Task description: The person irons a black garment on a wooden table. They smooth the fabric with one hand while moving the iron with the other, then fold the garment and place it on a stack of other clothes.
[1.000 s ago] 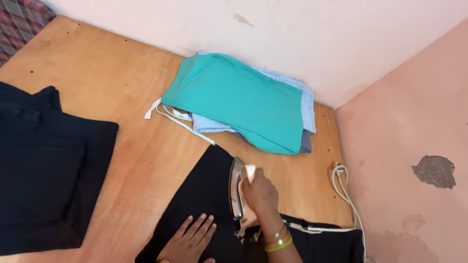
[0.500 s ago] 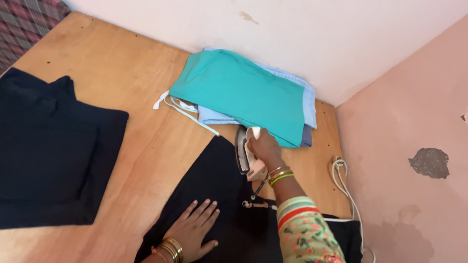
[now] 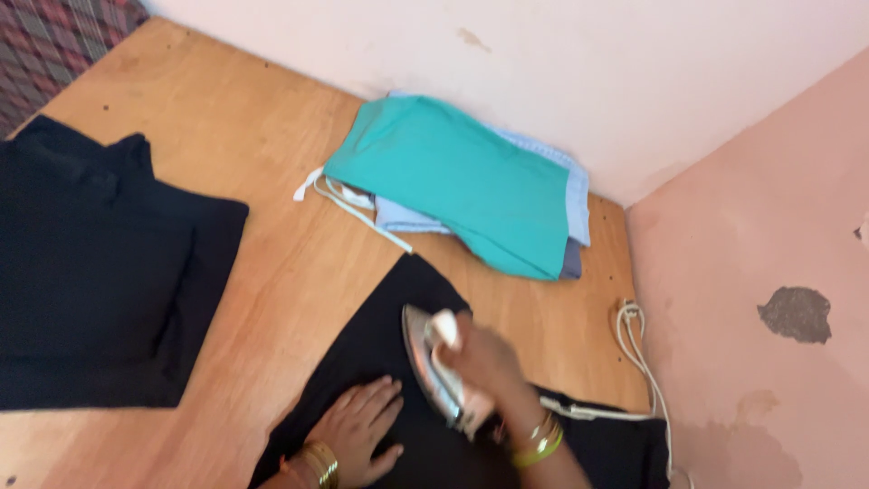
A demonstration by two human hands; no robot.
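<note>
While the right hand (image 3: 480,358) grips the pale handle of a metal-soled electric iron (image 3: 433,367), its fingers (image 3: 457,340) are wrapped tight around that handle, and the whole hand is blurred. That iron rests on a flat black cloth (image 3: 389,317) spread over the plywood bench (image 3: 272,272), with its pointed nose toward the far wall. Just left of the iron, the left hand (image 3: 358,435) lies palm down on the same black cloth, fingers spread flat and pressing the fabric, with gold bangles (image 3: 319,462) at the wrist. Yellow and gold bangles (image 3: 534,439) ring the right wrist too.

A white power cord (image 3: 634,362) runs from behind the right wrist across the cloth, then loops along the bench edge beside the pink wall (image 3: 769,181).

Beyond the black cloth, near the corner of the room, sits a folded stack of clothes: a teal garment (image 3: 462,181) on top, a light blue one (image 3: 575,195) under it, and a grey edge showing at the bottom. White drawstrings (image 3: 348,204) trail from the stack onto the wood. It lies close to the cloth's far corner, without touching it.

At the left of the bench, well apart from the hands, is a folded dark navy garment (image 3: 90,272). A red checked fabric (image 3: 54,36) shows at the top left corner.
</note>
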